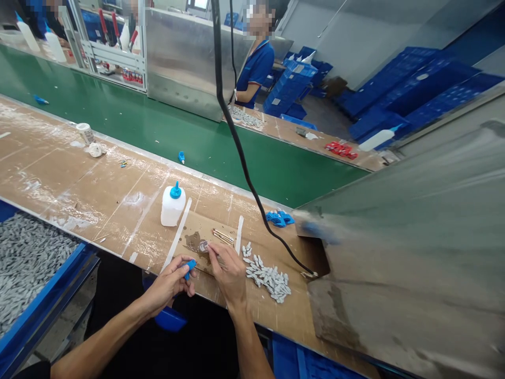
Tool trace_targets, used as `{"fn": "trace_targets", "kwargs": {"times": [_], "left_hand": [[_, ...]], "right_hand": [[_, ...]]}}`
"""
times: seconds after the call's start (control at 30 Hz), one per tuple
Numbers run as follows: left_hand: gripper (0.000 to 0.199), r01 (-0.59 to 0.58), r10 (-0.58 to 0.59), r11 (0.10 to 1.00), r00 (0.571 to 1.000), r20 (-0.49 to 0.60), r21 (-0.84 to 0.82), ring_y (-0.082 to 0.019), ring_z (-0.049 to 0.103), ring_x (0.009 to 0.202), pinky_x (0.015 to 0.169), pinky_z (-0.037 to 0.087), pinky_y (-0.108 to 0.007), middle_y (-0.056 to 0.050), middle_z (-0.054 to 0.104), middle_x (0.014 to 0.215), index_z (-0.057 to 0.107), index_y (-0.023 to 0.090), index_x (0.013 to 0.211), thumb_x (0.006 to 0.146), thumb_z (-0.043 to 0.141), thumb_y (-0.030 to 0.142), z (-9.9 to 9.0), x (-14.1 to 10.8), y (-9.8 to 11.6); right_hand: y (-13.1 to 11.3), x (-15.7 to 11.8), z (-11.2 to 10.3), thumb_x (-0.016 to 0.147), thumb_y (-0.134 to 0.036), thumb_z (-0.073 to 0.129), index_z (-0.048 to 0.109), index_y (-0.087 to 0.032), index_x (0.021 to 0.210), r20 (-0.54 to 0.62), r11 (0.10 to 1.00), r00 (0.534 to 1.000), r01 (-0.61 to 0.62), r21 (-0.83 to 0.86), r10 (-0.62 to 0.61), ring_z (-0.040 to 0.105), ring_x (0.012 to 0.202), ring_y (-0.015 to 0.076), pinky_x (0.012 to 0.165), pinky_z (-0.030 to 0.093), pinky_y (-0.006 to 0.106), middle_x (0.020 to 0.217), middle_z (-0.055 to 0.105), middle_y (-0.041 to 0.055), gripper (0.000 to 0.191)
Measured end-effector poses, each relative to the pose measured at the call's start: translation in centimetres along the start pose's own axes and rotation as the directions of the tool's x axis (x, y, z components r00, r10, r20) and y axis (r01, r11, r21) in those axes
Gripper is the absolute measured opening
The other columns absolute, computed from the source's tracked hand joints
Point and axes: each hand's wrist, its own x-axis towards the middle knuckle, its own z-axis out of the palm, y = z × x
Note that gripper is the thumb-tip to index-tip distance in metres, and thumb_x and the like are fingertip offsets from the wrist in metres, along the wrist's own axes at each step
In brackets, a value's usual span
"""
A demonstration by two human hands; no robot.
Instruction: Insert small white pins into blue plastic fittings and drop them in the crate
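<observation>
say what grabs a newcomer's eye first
The left hand, pinching a small blue plastic part, and right hand draw the eye first, at the front of a tan cardboard-covered bench. Right of them lies a heap of small grey parts, and behind them a white plastic bottle with a blue cap. Beyond lie a green conveyor belt and, at upper right, stacked blue plastic crates.

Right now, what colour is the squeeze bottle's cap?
The cap is bright blue, shown best in the head view.

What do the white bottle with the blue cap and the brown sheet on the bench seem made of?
The bottle looks like milky translucent plastic, its cap glossy blue plastic. The brown sheet looks like matte cardboard, scuffed white, maybe thin board.
</observation>
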Motion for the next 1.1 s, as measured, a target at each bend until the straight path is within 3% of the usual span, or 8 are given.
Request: {"fn": "trace_targets", "kwargs": {"times": [0.07,0.13,0.27,0.33,0.4,0.47,0.7,1.1], "left_hand": [[0.024,-0.009,0.009,1.000,1.000,-0.006,0.013,-0.010,0.056,0.062,0.066,0.040,-0.028,0.001,0.057,0.088,0.057,0.019,0.111,0.096,0.056,0.038,-0.1,0.2,-0.2],[0.020,-0.030,0.030,0.999,0.999,-0.017,0.027,-0.008,0.050,0.060,0.063,0.035,-0.026,0.002,0.054,0.084,0.058,0.018,0.107,0.097,0.052,0.034,-0.2,0.4,-0.4],[0.016,-0.052,0.053,0.997,0.999,-0.014,0.064,-0.009,0.045,0.062,0.064,0.031,-0.027,0.003,0.052,0.082,0.058,0.018,0.104,0.096,0.050,0.030,0.0,0.4,-0.3],[0.014,-0.056,0.056,0.995,0.998,0.005,0.085,-0.010,0.044,0.063,0.065,0.030,-0.027,0.003,0.051,0.082,0.058,0.018,0.101,0.095,0.051,0.029,0.5,0.3,0.0],[0.014,-0.069,0.066,0.991,0.997,0.029,0.115,-0.010,0.042,0.064,0.065,0.029,-0.028,0.004,0.050,0.081,0.058,0.019,0.100,0.094,0.052,0.030,1.1,0.1,0.5],[0.015,-0.096,0.088,0.981,0.994,0.057,0.167,-0.011,0.040,0.064,0.066,0.029,-0.029,0.004,0.048,0.079,0.057,0.019,0.102,0.095,0.051,0.031,1.8,0.0,1.0],[0.015,-0.150,0.108,0.935,0.984,0.143,0.321,-0.014,0.036,0.063,0.066,0.030,-0.030,0.006,0.041,0.070,0.054,0.021,0.103,0.096,0.048,0.033,3.4,-0.6,2.1],[0.019,-0.217,0.179,0.866,0.976,0.124,0.452,-0.015,0.039,0.068,0.068,0.033,-0.029,0.005,0.044,0.075,0.053,0.022,0.108,0.099,0.052,0.039,3.6,-1.6,2.5]], "right_hand": [[-0.3,-0.2,-0.4,0.096,-0.014,0.063,0.074,-0.021,0.105,-0.073,0.998,0.996,-0.052,0.024,0.053,0.071,0.094,0.0205,0.089,0.056,0.036,0.100,0.076,0.0052,0.015],[-0.8,-0.4,-0.9,0.094,-0.018,0.068,0.076,-0.021,0.103,-0.153,0.981,0.971,-0.170,0.096,0.184,0.072,0.092,0.0211,0.088,0.058,0.036,0.100,0.077,0.0058,0.012],[-2.3,-1.1,-2.1,0.090,-0.031,0.074,0.078,-0.020,0.099,-0.167,0.809,0.830,-0.440,0.389,0.532,0.075,0.086,0.0218,0.081,0.061,0.034,0.096,0.078,0.0066,0.015],[-3.2,-1.5,-2.7,0.088,-0.033,0.076,0.079,-0.020,0.097,-0.156,0.730,0.773,-0.483,0.484,0.615,0.075,0.083,0.0209,0.078,0.062,0.032,0.092,0.078,0.0057,0.016],[-4.2,-1.7,-3.2,0.086,-0.032,0.078,0.079,-0.020,0.094,-0.162,0.697,0.747,-0.488,0.526,0.645,0.075,0.078,0.0192,0.074,0.062,0.029,0.086,0.078,0.0042,0.015],[-5.2,-1.7,-3.8,0.086,-0.030,0.078,0.079,-0.021,0.093,-0.165,0.689,0.745,-0.477,0.546,0.646,0.075,0.076,0.0178,0.072,0.062,0.026,0.084,0.077,0.0030,0.011],[-7.8,-1.3,-4.7,0.087,-0.023,0.074,0.079,-0.023,0.092,-0.154,0.727,0.806,-0.411,0.550,0.572,0.075,0.073,0.0183,0.068,0.064,0.027,0.085,0.077,0.0022,0.007],[-7.9,-2.4,-3.7,0.090,-0.021,0.073,0.078,-0.026,0.098,-0.104,0.747,0.840,-0.408,0.525,0.532,0.074,0.081,0.0180,0.075,0.064,0.027,0.090,0.076,0.0018,0.011]]}}
